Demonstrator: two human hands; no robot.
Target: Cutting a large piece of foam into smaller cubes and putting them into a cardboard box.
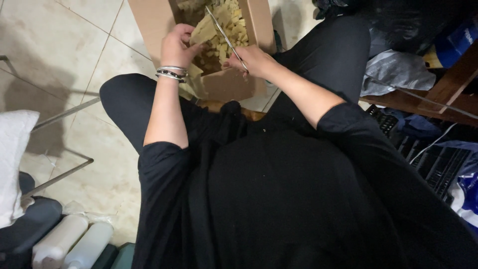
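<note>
Two hands at work over one open box, seen from above.
Floor (74, 45): pale tiles, carrying the box between the person's knees.
Cardboard box (226, 84): brown, flaps open, standing on the floor and filled with small yellowish cut pieces (234, 25).
White bottles (74, 244): two, lying at lower left, well apart from the box.
Left hand (175, 47): grip clamped on a yellowish sheet (203, 32) held over the box; silver bangles (171, 73) at the wrist.
Right hand (253, 60): grip clamped on the scissors' handles.
Scissors (224, 36): metal, blades slanting up-left across the sheet above the box.
</note>
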